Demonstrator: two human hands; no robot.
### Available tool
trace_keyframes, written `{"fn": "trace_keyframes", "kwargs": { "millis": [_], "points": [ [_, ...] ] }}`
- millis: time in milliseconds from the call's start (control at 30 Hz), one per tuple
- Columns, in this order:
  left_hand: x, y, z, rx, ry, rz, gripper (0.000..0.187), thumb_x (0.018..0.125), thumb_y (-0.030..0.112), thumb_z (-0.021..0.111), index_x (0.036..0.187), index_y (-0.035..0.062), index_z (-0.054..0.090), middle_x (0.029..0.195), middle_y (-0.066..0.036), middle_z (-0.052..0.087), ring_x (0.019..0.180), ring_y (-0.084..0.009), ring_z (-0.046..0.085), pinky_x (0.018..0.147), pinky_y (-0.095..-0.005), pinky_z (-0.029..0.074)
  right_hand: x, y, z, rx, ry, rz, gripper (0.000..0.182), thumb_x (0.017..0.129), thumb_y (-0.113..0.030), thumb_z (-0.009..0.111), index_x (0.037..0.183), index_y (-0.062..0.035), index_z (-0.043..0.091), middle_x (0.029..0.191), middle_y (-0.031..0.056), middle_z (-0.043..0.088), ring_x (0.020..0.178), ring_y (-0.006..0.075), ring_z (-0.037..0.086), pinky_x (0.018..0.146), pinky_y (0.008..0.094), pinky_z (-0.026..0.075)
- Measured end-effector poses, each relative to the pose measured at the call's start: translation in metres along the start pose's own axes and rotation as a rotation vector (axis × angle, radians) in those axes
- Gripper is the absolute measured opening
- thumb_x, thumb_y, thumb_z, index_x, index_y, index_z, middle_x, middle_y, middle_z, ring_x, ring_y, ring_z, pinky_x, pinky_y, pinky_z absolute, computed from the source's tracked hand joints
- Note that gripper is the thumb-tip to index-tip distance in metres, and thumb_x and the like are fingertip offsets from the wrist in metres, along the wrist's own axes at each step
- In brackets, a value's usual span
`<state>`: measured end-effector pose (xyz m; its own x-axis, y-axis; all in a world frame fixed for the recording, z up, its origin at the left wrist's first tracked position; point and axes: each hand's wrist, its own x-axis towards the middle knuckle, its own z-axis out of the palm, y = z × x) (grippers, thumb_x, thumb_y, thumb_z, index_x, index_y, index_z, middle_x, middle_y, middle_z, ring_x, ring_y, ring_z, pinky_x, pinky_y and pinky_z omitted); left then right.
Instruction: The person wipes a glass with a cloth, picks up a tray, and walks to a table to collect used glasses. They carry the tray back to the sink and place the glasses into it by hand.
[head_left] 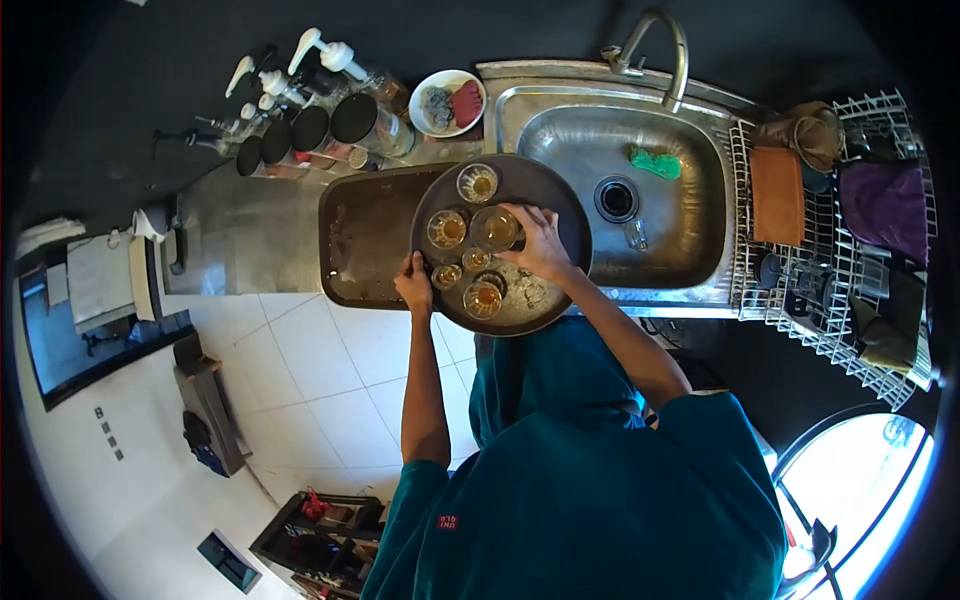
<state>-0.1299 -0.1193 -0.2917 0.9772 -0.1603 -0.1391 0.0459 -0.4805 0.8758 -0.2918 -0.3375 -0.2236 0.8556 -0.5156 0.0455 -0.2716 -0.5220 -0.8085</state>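
Observation:
A round dark tray (550, 190) carries several glasses and overlaps the sink's left rim. My left hand (413, 283) is closed on its lower left edge. Over the tray, my right hand (541, 246) has its fingers around the rim of a wide glass (494, 229). Close to that glass stand a patterned glass (447, 229), another glass (478, 183) at the top, and a third glass (482, 300) near the bottom, plus small ones. Brownish liquid appears in some. Wet whitish residue marks the tray's lower right.
A rectangular brown tray (365, 235) lies on the steel counter. In the sink (700, 140) are a green sponge (656, 162) and a small glass (636, 236) beside the drain. The faucet (680, 65) arches above. A wire dish rack (815, 260) stands right; jars (357, 120) and a bowl (447, 103) stand behind.

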Motion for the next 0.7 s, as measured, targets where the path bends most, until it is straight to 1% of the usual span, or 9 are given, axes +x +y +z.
{"fn": "trace_keyframes", "kwargs": {
  "millis": [100,167,233,367,433,500,567,633,700],
  "points": [
    [0.003,-0.013,-0.001,0.030,-0.042,0.019,0.030,0.089,0.021,0.063,0.092,-0.0081,0.066,0.073,-0.003,0.062,0.065,-0.0112,0.052,0.061,-0.0282,0.044,-0.006,0.005,-0.005,0.068,0.006,0.030,0.078,0.062,-0.028,0.082,0.130,-0.0154,0.046,0.121,0.0108,0.054,0.117,0.0312,0.044,0.101,0.0449,0.026],
    [0.003,-0.015,0.005,-0.033,0.012,0.120,0.028,0.090,0.021,0.061,0.091,-0.0071,0.066,0.073,-0.002,0.061,0.065,-0.0105,0.051,0.060,-0.0273,0.043,-0.015,0.009,-0.015,0.032,0.044,0.082,0.079,0.062,-0.029,0.083,0.129,-0.0127,0.045,0.118,0.0118,0.054,0.116,0.0329,0.045,0.101,0.0449,0.027],
    [-0.005,0.006,0.003,-0.033,-0.033,0.036,0.028,0.091,0.021,0.060,0.091,-0.0063,0.066,0.072,-0.001,0.061,0.066,-0.0104,0.051,0.061,-0.0276,0.044,-0.027,0.012,-0.028,0.130,0.297,0.096,0.079,0.062,-0.029,0.084,0.127,-0.0085,0.044,0.115,0.0121,0.053,0.114,0.0321,0.046,0.102,0.0442,0.026],
    [-0.004,0.004,0.005,-0.007,-0.007,0.049,0.029,0.091,0.022,0.060,0.091,-0.0064,0.066,0.073,-0.002,0.062,0.067,-0.0108,0.051,0.062,-0.0283,0.044,-0.052,0.056,-0.080,0.250,0.581,0.181,0.072,0.061,-0.021,0.085,0.117,-0.0032,0.044,0.109,0.0130,0.051,0.104,0.0247,0.052,0.088,0.0387,0.043],
    [0.001,-0.006,-0.002,-0.006,-0.050,0.047,0.031,0.090,0.023,0.061,0.096,-0.0067,0.067,0.079,-0.006,0.066,0.071,-0.0122,0.055,0.067,-0.0286,0.046,-0.065,0.104,-0.102,0.380,0.676,0.222,0.070,0.063,-0.019,0.084,0.117,-0.0008,0.043,0.110,0.0140,0.049,0.104,0.0268,0.051,0.088,0.0401,0.043],
    [0.004,-0.015,0.001,0.026,-0.036,0.046,0.032,0.090,0.022,0.060,0.103,-0.0067,0.066,0.087,-0.010,0.069,0.076,-0.0138,0.058,0.072,-0.0294,0.047,-0.080,0.129,-0.136,-0.182,0.568,0.402,0.073,0.062,-0.019,0.082,0.122,-0.0048,0.044,0.114,0.0173,0.049,0.102,0.0341,0.051,0.088,0.0435,0.044],
    [0.004,-0.012,0.003,-0.008,-0.062,0.012,0.034,0.090,0.022,0.060,0.107,-0.0067,0.065,0.092,-0.011,0.069,0.080,-0.0149,0.059,0.076,-0.0297,0.047,-0.093,0.173,-0.150,-0.259,0.488,0.408,0.074,0.059,-0.018,0.082,0.123,-0.0129,0.045,0.109,0.0155,0.050,0.105,0.0367,0.048,0.089,0.0448,0.044],
    [0.003,-0.007,0.002,-0.019,-0.065,0.035,0.033,0.091,0.022,0.060,0.105,-0.0070,0.065,0.090,-0.011,0.069,0.080,-0.0147,0.058,0.076,-0.0296,0.047,-0.097,0.207,-0.158,-0.323,0.364,0.497,0.070,0.058,-0.015,0.081,0.121,-0.0171,0.050,0.110,0.0141,0.049,0.111,0.0343,0.046,0.089,0.0460,0.043],
    [0.005,-0.008,-0.001,0.018,-0.069,0.015,0.032,0.091,0.022,0.060,0.104,-0.0067,0.066,0.090,-0.010,0.069,0.080,-0.0146,0.058,0.076,-0.0297,0.047,-0.090,0.208,-0.157,-0.420,0.320,0.519,0.070,0.057,-0.011,0.080,0.121,-0.0174,0.050,0.112,0.0130,0.048,0.109,0.0336,0.047,0.087,0.0467,0.043]
  ]
}}
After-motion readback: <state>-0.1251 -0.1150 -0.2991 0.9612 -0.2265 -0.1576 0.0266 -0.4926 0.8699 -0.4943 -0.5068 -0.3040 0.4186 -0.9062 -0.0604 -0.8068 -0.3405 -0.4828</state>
